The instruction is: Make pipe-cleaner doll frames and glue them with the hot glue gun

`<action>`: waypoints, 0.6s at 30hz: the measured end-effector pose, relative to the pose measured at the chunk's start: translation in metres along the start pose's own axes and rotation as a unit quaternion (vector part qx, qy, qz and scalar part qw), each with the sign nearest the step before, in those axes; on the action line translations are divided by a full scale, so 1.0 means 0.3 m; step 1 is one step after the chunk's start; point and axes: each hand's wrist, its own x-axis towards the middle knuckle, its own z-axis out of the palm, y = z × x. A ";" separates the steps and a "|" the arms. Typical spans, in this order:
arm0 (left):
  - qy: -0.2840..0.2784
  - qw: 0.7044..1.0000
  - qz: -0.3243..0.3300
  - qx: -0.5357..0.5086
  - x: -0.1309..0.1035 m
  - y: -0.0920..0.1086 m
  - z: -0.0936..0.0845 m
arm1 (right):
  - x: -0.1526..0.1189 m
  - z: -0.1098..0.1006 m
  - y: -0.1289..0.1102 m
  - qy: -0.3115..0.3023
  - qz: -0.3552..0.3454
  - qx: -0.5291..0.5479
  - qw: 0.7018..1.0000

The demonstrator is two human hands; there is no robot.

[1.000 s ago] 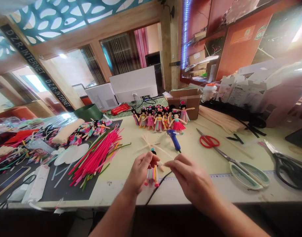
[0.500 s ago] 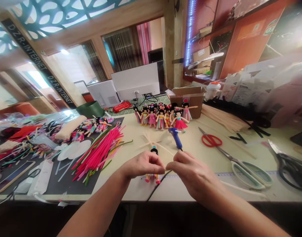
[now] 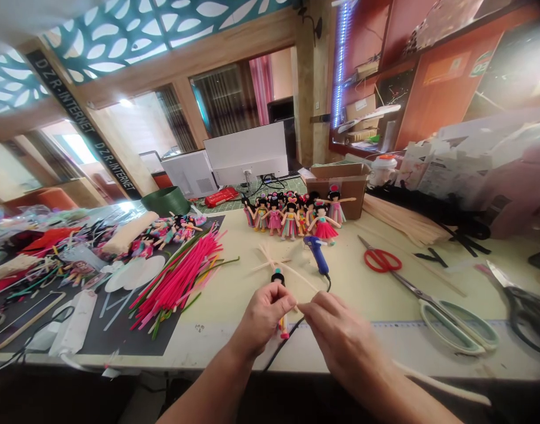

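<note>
Near the table's front edge, my left hand is closed in a pinch, with a small doll partly hidden behind and under it; its black hair and pink foot show. Close beside it, my right hand is also pinched, fingertips almost touching the left ones. What lies between the fingertips is too small to name; a bit of something pale shows there. Beige pipe cleaners lie just beyond the doll. Behind my right hand lies a blue glue gun, its black cord running under the hands.
Finished dolls stand in a group before a cardboard box. Pink pipe cleaners lie left. Red-handled scissors, green-handled scissors and black-handled scissors lie right. A ruler strip runs along the front.
The camera view has shifted slightly. My left hand has turned and moved a little right, now covering more of the doll. Both hands stay pinched close together.
</note>
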 end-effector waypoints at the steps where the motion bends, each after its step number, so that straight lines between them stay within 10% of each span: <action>1: 0.012 1.000 0.000 -0.015 -0.004 -0.016 0.008 | -0.005 0.012 -0.009 0.006 -0.001 -0.006 1.000; 7: 0.069 0.996 -0.022 -0.060 -0.020 -0.061 0.035 | -0.018 0.038 -0.012 0.011 0.025 0.003 1.000; 18: -0.038 0.995 -0.069 -0.063 -0.019 0.033 -0.007 | 0.012 -0.049 0.022 -0.037 0.045 0.042 0.997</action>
